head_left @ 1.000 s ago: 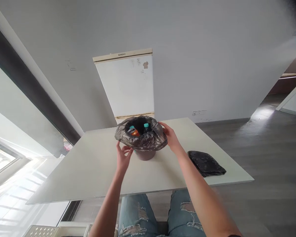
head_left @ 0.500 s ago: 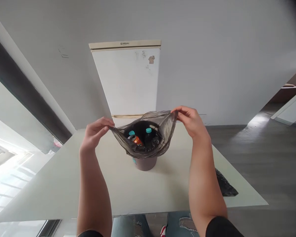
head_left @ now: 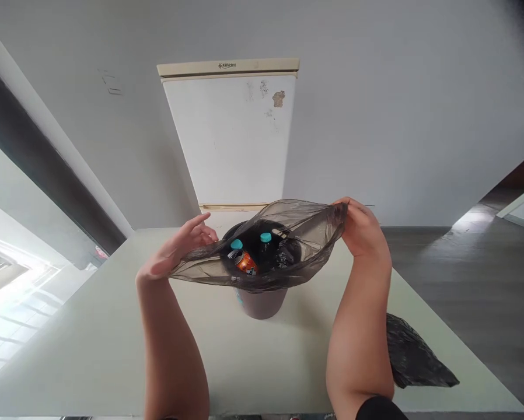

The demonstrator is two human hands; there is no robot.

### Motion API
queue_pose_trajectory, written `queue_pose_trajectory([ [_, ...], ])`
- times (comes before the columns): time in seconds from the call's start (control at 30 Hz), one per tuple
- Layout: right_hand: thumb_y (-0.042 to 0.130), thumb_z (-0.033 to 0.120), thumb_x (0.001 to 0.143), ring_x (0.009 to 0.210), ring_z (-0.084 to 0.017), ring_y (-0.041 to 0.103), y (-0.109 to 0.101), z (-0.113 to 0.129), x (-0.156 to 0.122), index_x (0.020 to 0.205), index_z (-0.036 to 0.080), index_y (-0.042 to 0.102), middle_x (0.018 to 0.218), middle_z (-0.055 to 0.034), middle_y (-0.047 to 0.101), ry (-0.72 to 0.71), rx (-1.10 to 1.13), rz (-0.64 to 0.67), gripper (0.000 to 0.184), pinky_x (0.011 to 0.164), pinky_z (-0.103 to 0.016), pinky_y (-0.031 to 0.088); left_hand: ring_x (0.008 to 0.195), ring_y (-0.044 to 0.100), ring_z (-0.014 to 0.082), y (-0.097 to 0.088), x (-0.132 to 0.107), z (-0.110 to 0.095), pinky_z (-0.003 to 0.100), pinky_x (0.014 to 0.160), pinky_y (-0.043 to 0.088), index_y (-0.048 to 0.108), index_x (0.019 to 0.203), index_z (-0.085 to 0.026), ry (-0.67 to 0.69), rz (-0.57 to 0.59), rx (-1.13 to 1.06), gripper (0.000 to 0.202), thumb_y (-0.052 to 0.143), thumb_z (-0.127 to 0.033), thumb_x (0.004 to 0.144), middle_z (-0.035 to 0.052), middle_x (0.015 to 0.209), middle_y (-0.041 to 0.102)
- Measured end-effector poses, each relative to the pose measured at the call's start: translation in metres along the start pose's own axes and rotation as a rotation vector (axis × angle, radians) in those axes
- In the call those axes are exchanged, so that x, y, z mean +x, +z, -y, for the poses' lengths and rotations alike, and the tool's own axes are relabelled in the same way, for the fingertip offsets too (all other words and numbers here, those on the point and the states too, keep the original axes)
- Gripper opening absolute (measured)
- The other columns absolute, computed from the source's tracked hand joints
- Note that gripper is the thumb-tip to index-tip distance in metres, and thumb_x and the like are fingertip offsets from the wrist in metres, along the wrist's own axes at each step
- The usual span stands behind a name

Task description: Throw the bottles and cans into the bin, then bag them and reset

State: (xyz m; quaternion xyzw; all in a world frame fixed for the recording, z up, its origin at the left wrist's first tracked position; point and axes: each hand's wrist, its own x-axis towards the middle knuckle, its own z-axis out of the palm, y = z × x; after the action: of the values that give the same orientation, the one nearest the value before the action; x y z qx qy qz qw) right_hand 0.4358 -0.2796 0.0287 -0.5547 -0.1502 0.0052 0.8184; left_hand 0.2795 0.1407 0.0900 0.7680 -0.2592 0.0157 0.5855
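Note:
A small grey bin stands on the white table, lined with a translucent dark bin bag. Inside the bag I see an orange drink can and two bottles with teal caps. My left hand holds the bag's left edge, its fingers partly stretched out over the film. My right hand is closed on the bag's right edge at about the same height. The bag's rim is pulled wide and lifted off the bin's rim.
A folded black bin bag lies on the table to the right, partly behind my right forearm. A worn white fridge stands against the grey wall behind the table. A bright window is at the left.
Both hands took hold of the bag's rim, lifted it off the bin and pulled it apart sideways. The view has moved closer to the table.

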Motion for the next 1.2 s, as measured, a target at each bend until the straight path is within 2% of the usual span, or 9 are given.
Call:
queue_pose_trajectory([
  [0.2,0.08,0.044,0.084,0.092,-0.024,0.07,-0.023,-0.023,0.009,0.129,0.033,0.069,0.107,-0.0035,0.074,0.029,-0.18,0.197,0.048,0.081,-0.036,0.059,0.104,0.07,0.0235,-0.004,-0.01,-0.017,0.038,0.097,0.056,0.053,0.158,-0.03,-0.284,0.001,0.382,0.056,0.042,-0.055,0.109,0.0116,0.117,0.069],
  [0.3,0.089,0.042,0.073,0.118,-0.035,0.068,-0.031,-0.039,0.011,0.121,0.031,0.076,0.122,-0.0079,0.076,0.129,-0.492,0.373,0.051,0.101,-0.048,0.058,0.097,0.074,0.0207,-0.004,-0.008,-0.022,0.032,0.087,0.06,0.042,0.163,-0.037,-0.385,-0.059,0.524,0.063,0.061,-0.04,0.103,0.0088,0.121,0.068],
  [0.43,0.098,0.037,0.059,0.117,-0.039,0.069,-0.028,-0.048,0.012,0.107,0.03,0.081,0.115,-0.0085,0.079,0.109,-0.469,0.575,0.051,0.1,-0.054,0.059,0.101,0.073,0.0274,0.001,-0.002,-0.018,0.034,0.08,0.063,0.045,0.163,-0.037,-0.288,0.121,0.466,0.09,0.085,-0.033,0.082,0.0104,0.118,0.071],
  [0.57,0.097,0.038,0.065,0.127,-0.037,0.065,-0.001,-0.031,0.01,0.116,0.031,0.078,0.129,-0.008,0.074,-0.024,-0.239,0.493,0.055,0.111,-0.051,0.053,0.078,0.065,0.0209,0.011,0.008,-0.017,0.032,0.067,0.058,0.077,0.133,-0.032,-0.067,0.138,0.348,0.047,0.082,-0.026,0.087,0.0075,0.088,0.063],
  [0.67,0.086,0.053,0.078,0.128,-0.036,0.063,0.029,-0.013,0.008,0.103,0.028,0.077,0.133,-0.0099,0.07,-0.045,-0.09,0.393,0.036,0.108,-0.05,0.053,0.073,0.059,0.0171,0.02,0.021,-0.014,0.032,0.067,0.056,0.085,0.082,-0.024,0.122,-0.103,0.22,0.008,0.088,-0.031,0.081,0.0069,0.084,0.055],
  [0.73,0.081,0.064,0.078,0.123,-0.036,0.066,0.049,-0.004,0.006,0.087,0.027,0.069,0.132,-0.0097,0.07,-0.041,0.031,0.354,0.04,0.098,-0.051,0.056,0.093,0.066,0.0234,0.029,0.032,-0.009,0.038,0.084,0.06,0.073,0.065,-0.021,0.229,-0.296,0.101,0.028,0.091,-0.038,0.077,0.0101,0.097,0.062],
  [0.87,0.075,0.068,0.078,0.122,-0.036,0.066,0.081,0.002,0.001,0.079,0.026,0.045,0.126,-0.0097,0.073,0.014,0.178,0.339,0.051,0.094,-0.053,0.055,0.104,0.074,0.0297,0.048,0.052,-0.003,0.051,0.093,0.062,0.053,0.077,-0.021,0.193,-0.419,-0.231,0.04,0.069,-0.054,0.095,0.0082,0.105,0.073],
  [1.03,0.07,0.046,0.082,0.068,-0.025,0.062,0.098,0.004,-0.006,0.084,0.027,0.044,0.069,-0.0003,0.057,0.07,0.301,0.243,0.032,0.074,-0.044,0.054,0.04,0.042,0.0099,0.069,0.068,-0.013,0.024,0.05,0.05,0.045,0.089,-0.026,0.096,-0.434,-0.424,0.035,0.069,-0.05,0.096,-0.0102,0.05,0.035],
  [1.2,0.066,0.045,0.083,0.056,-0.02,0.044,0.109,0.009,-0.013,0.083,0.028,0.049,0.063,0.0019,0.037,0.024,0.289,0.281,0.024,0.061,-0.039,0.047,0.049,0.042,0.0082,0.094,0.079,-0.028,0.023,0.051,0.046,0.047,0.077,-0.021,0.006,-0.447,-0.388,0.036,0.065,-0.043,0.098,-0.0045,0.063,0.033],
])
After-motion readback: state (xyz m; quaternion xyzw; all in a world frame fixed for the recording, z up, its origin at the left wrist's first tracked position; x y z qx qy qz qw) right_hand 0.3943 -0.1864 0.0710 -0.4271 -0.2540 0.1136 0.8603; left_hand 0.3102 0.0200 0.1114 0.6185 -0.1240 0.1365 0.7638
